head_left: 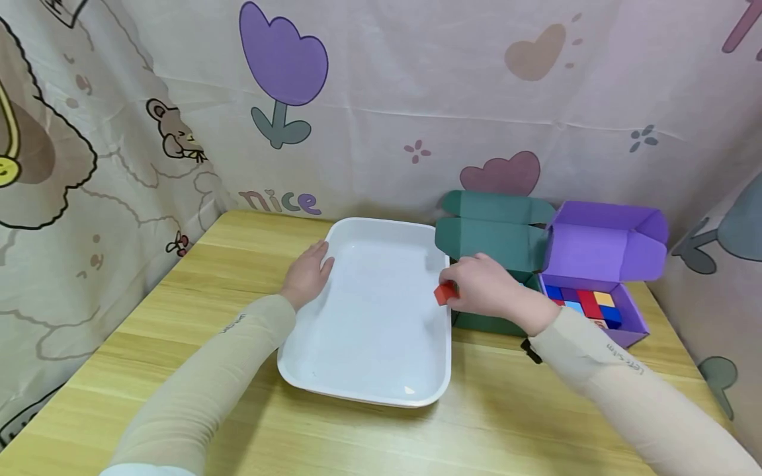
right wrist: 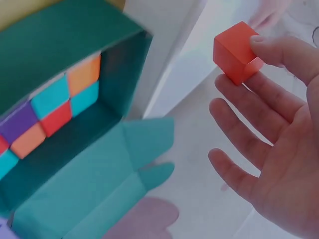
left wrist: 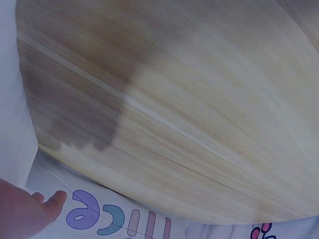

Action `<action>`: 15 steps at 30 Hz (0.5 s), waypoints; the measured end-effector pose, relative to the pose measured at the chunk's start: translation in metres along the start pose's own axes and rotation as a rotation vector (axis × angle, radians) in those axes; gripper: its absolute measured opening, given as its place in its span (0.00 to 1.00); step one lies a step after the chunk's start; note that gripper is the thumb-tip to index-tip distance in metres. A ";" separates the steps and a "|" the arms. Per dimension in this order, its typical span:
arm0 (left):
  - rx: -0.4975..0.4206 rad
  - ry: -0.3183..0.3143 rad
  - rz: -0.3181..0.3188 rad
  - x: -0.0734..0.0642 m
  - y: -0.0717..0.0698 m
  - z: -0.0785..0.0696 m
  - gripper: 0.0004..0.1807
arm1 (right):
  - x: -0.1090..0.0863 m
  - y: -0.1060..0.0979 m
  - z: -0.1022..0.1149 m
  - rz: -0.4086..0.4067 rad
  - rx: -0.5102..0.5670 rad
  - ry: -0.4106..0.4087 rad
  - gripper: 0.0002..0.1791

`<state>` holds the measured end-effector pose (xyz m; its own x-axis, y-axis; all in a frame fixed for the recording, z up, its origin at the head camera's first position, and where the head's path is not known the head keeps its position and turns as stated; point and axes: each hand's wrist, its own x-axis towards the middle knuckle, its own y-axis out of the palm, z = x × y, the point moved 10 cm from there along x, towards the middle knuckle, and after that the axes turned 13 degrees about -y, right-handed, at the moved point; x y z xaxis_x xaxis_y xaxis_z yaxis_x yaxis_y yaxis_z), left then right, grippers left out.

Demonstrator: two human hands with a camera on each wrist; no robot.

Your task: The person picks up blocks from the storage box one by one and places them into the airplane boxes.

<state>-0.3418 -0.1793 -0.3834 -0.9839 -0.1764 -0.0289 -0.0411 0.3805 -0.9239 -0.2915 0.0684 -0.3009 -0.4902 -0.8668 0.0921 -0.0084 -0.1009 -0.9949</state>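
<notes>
My right hand pinches an orange-red cube between thumb and fingers, above the right rim of a white tray. In the right wrist view the same cube sits at the fingertips, the other fingers spread below it. Just right of the tray stands a green box with its lid up, and coloured cubes lie in it. The left hand rests its extended fingers on the tray's left edge. Only part of that hand shows in the left wrist view.
To the right of the green box, an open purple box holds several coloured blocks. The tray and boxes stand on a wooden table. A printed cloth hangs behind the table and at its sides.
</notes>
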 end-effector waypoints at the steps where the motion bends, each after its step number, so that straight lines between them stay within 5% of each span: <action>1: 0.000 0.000 0.001 0.000 0.000 0.000 0.29 | -0.004 -0.002 -0.003 -0.003 0.002 0.009 0.04; 15: 0.012 0.007 0.004 0.001 0.001 -0.002 0.30 | -0.075 -0.011 -0.066 0.072 0.025 0.187 0.07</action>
<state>-0.3430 -0.1772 -0.3837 -0.9853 -0.1683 -0.0297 -0.0353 0.3706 -0.9281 -0.3120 0.1665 -0.3001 -0.6422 -0.7665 0.0091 0.0526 -0.0559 -0.9971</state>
